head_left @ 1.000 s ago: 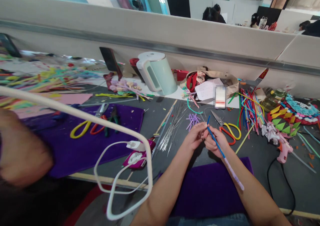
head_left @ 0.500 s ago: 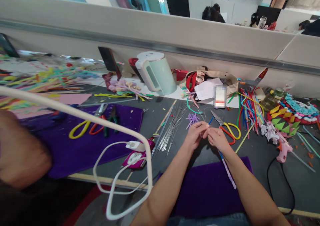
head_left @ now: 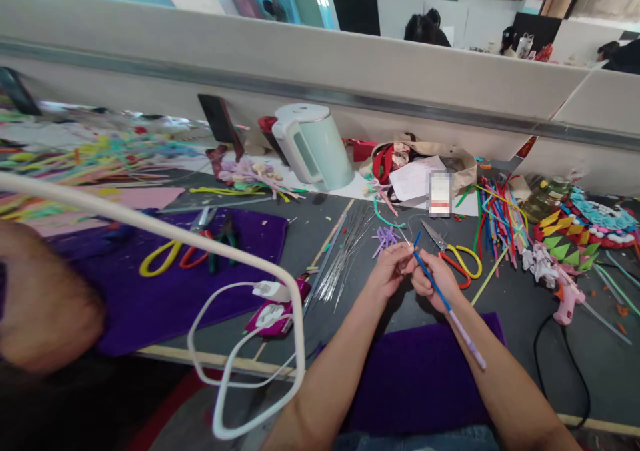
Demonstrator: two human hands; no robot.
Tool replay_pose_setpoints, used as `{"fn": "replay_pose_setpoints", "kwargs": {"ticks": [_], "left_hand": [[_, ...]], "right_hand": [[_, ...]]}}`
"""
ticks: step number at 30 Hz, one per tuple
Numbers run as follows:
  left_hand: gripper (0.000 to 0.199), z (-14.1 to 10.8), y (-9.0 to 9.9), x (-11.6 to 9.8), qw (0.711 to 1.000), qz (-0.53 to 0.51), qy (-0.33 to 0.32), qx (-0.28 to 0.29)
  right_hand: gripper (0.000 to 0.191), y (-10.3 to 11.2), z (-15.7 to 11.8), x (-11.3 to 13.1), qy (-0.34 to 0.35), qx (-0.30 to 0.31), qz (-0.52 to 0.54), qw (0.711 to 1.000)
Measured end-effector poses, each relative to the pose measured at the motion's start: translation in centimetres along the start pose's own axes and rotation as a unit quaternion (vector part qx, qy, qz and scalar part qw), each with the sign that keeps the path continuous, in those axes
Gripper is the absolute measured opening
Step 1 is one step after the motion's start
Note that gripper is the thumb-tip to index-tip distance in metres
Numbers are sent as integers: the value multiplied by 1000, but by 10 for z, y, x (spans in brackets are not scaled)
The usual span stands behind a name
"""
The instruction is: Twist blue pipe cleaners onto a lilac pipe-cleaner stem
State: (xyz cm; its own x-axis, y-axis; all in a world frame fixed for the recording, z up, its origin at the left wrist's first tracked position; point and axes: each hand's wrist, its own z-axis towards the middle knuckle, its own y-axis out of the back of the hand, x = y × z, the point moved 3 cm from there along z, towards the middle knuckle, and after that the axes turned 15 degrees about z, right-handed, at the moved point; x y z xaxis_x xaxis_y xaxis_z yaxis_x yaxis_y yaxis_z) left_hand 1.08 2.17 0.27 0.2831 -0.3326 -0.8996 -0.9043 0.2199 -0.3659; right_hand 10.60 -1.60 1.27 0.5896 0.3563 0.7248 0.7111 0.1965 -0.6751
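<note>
My left hand (head_left: 393, 269) pinches a thin pale strip whose tip sticks up past the fingertips. Right beside it, my right hand (head_left: 434, 279) is closed on a blue stick (head_left: 434, 283) with a lilac lower end (head_left: 467, 341); the stick lies along my right forearm. The fingertips of both hands meet near the upper end of the stick. Just beyond them lie scissors (head_left: 453, 251) with yellow and red handles, and a small pile of purple pieces (head_left: 385, 241). A purple cloth (head_left: 420, 378) is below my forearms.
Thin wires (head_left: 345, 258) lie left of my hands. A kettle (head_left: 317, 146) and a bag (head_left: 463, 161) stand behind. A pink glue gun (head_left: 567, 303) is at the right. A white tube (head_left: 165, 226) crosses the left side, near another person's arm (head_left: 47, 298).
The blue stick now lies across the front of my right hand, its lower end shifted right. A thin pale tip shows above my left fingers.
</note>
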Motion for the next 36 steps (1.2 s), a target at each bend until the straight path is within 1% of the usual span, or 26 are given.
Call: {"fn": "replay_pose_setpoints", "kwargs": {"ticks": [1, 3, 5, 7, 9, 11, 13, 15, 16, 17, 18, 19, 20, 21, 22, 23, 24, 25, 26, 27, 28, 29, 30, 32, 34, 36], "left_hand": [[24, -1, 0, 0, 1000, -3, 0, 8], [24, -2, -1, -1, 1000, -1, -3, 16], [23, -3, -2, -2, 1000, 4, -9, 15], [22, -4, -3, -3, 1000, 9, -12, 10], [22, -4, -3, -3, 1000, 12, -18, 3], [21, -3, -4, -2, 1000, 15, -25, -5], [20, -2, -3, -1, 999, 20, -33, -20], [21, 0, -3, 0, 998, 31, -39, -40], [20, 0, -2, 1, 997, 40, -41, -48], [20, 1, -2, 2, 996, 51, -43, -54], [20, 1, -1, 2, 995, 63, -45, -56], [20, 1, -1, 3, 994, 74, -48, -58], [20, 1, -1, 3, 993, 84, -51, -59], [21, 1, 0, 3, 992, 92, -55, -59], [22, 1, 0, 3, 992, 96, -56, -58], [22, 1, 0, 3, 992, 96, -53, -56], [22, 1, 1, 3, 993, 91, -46, -54], [21, 2, 1, 2, 995, 79, -36, -50], [21, 1, 1, 2, 997, 62, -27, -45], [21, 1, 1, 2, 998, 42, -19, -38], [22, 1, 1, 1, 999, 22, -13, -30], [22, 0, 1, 0, 1000, 5, -8, -22], [23, 0, 0, -1, 1000, -9, -4, -12], [23, -2, -1, -2, 1000, -18, 1, 7], [23, -3, -2, -2, 1000, -15, -1, 20], [22, -4, -2, -3, 1000, -12, -7, 26]], "right_hand": [[41, -1, 0, -1, -31, 30, 74, 996], [38, -3, -1, -1, -76, 79, 172, 979], [36, -4, -3, -1, -98, 103, 216, 966], [34, -4, -4, -1, -90, 104, 220, 966], [30, -4, -4, 0, -58, 87, 185, 977], [29, -3, -2, 0, -9, 53, 117, 992], [33, -1, 1, 1, 39, 16, 20, 999], [38, 3, 2, 2, 89, -21, -115, 989], [39, 5, 2, 3, 114, -41, -200, 972], [39, 6, 1, 4, 137, -66, -295, 943], [38, 7, 0, 6, 153, -95, -394, 901], [36, 8, -2, 6, 160, -125, -484, 851], [34, 7, -4, 7, 155, -152, -558, 801], [32, 7, -6, 7, 145, -174, -609, 760], [31, 6, -8, 7, 135, -190, -636, 736], [30, 5, -9, 7, 131, -195, -638, 733], [30, 4, -9, 7, 130, -190, -615, 754], [32, 2, -8, 7, 128, -174, -566, 796], [34, 1, -7, 7, 120, -152, -492, 849], [38, 1, -5, 6, 104, -123, -397, 904], [42, 0, -4, 5, 77, -90, -289, 950], [44, -1, -3, 3, 46, -56, -180, 981], [44, -3, -2, 2, 16, -25, -81, 996], [42, -5, -3, 1, -39, 32, 67, 996], [41, -7, -5, 1, -79, 76, 147, 983], [38, -8, -8, 1, -97, 97, 177, 975]]}}
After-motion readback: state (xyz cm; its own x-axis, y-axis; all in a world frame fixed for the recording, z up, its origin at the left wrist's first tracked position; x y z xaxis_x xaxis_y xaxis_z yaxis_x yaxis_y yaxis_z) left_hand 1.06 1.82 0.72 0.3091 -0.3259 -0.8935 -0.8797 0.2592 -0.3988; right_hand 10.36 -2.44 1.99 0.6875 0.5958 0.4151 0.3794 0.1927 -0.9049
